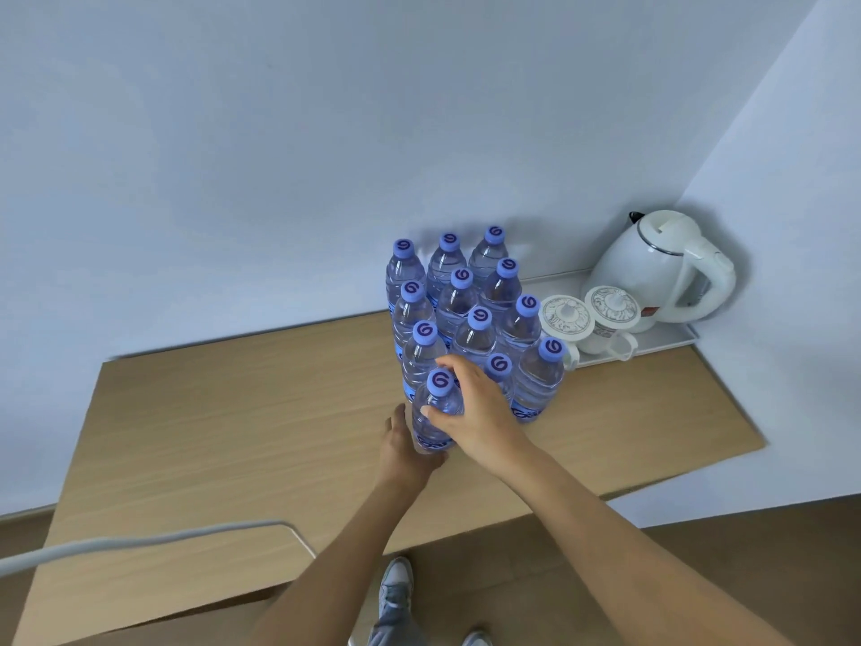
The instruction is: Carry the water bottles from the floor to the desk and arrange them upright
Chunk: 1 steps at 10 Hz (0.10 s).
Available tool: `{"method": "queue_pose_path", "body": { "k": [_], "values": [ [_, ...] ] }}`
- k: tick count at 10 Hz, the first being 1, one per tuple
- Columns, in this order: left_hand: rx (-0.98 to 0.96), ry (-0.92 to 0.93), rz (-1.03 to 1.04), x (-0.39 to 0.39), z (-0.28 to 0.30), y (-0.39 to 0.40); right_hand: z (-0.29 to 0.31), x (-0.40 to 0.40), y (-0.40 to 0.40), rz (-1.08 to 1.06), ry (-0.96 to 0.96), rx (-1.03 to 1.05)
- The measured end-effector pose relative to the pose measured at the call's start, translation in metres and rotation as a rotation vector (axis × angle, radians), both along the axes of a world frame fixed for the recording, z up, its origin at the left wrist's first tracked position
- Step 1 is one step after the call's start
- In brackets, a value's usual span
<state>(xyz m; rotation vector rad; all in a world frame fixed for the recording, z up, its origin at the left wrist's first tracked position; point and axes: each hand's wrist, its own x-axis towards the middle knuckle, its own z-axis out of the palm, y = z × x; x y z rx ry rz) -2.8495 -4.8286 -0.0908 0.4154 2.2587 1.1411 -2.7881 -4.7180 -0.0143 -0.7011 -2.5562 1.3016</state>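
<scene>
Several clear water bottles (466,300) with purple caps stand upright in rows on the wooden desk (233,435), toward its back right. The nearest bottle (438,412) stands at the front of the group. My right hand (470,407) wraps around its shoulder just below the cap. My left hand (407,452) cups the lower left side and base of the same bottle. The bottle's bottom is hidden behind my hands, so I cannot tell whether it rests on the desk.
A white tray (671,340) at the back right holds a white kettle (661,268) and two lidded cups (587,319). A white cable (140,538) crosses the desk's front left. White walls close the back and right. My shoes (396,580) stand on the brown floor.
</scene>
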Motion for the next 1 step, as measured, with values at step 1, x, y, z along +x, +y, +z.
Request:
{"method": "queue_pose_path", "body": {
  "k": [1],
  "values": [
    [-0.017,0.0,0.056,0.0094,0.0165,-0.0101,0.0063,0.0123,-0.0025,-0.01,0.036,0.013]
  ]
}}
